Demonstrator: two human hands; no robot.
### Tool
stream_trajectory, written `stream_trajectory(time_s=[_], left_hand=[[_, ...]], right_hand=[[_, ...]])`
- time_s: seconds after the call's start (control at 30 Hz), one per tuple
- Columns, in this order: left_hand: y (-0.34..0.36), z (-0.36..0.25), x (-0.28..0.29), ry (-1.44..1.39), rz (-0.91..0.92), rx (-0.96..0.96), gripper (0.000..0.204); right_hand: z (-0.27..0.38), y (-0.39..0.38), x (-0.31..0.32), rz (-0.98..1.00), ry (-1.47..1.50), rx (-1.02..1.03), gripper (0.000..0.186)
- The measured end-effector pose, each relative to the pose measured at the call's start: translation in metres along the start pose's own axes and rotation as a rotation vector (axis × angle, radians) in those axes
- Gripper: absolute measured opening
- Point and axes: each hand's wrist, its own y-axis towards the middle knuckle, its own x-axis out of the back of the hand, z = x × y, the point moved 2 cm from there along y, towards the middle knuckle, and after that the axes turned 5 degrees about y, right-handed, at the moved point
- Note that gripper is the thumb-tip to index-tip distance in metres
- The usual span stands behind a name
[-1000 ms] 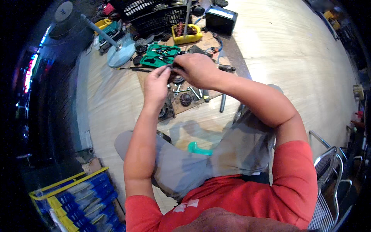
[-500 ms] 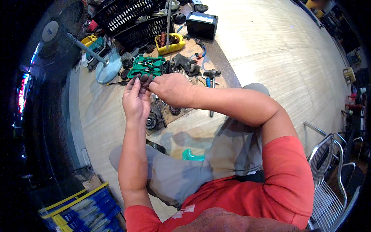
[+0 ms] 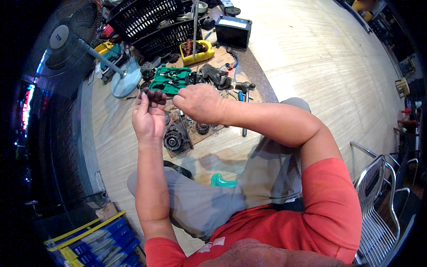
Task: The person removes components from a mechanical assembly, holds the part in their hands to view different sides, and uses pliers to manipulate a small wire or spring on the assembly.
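Note:
My left hand (image 3: 149, 113) is palm up, its blackened fingers curled with the thumb alongside; whatever it holds is too small to make out. Just to its right, my right hand (image 3: 198, 103) is closed, back upward, its fingertips and anything in them hidden. Beyond both lies an open green tool case (image 3: 173, 75) with dark tools. Beneath and around my hands, a greasy cardboard sheet (image 3: 209, 139) carries a round dismantled metal part (image 3: 173, 140), a toothed part (image 3: 202, 129), a hammer (image 3: 244, 85) and a blue-handled tool (image 3: 240, 96).
A standing fan (image 3: 60, 38) is at upper left, near black baskets (image 3: 155, 42), a yellow container (image 3: 202, 55) and a black battery (image 3: 232, 34). A green plastic object (image 3: 222, 182) lies between my legs. Metal chairs (image 3: 373, 209) stand right, blue-yellow bins (image 3: 93, 240) lower left.
My left hand has moved leftward, parting slightly from my right hand, which has also shifted left since a second ago. The camera view has shifted, bringing more of the fan into sight.

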Motion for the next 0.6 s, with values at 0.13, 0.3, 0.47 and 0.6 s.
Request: stream_trajectory(time_s=[0.13,0.3,0.47,0.6], left_hand=[[-0.002,-0.006,-0.002,0.001,0.099,-0.013,0.017],[-0.002,-0.014,-0.006,-0.048,0.162,-0.025,0.015],[0.000,-0.017,-0.003,-0.047,0.172,-0.030,0.013],[-0.004,-0.010,-0.007,0.014,0.221,0.025,0.015]], right_hand=[[-0.003,0.000,0.000,0.007,-0.022,0.015,0.009],[-0.011,0.001,-0.006,0.040,0.050,-0.029,0.010],[-0.023,-0.001,-0.013,0.238,0.287,-0.192,0.023],[-0.027,0.003,0.009,0.258,0.556,-0.121,0.046]])
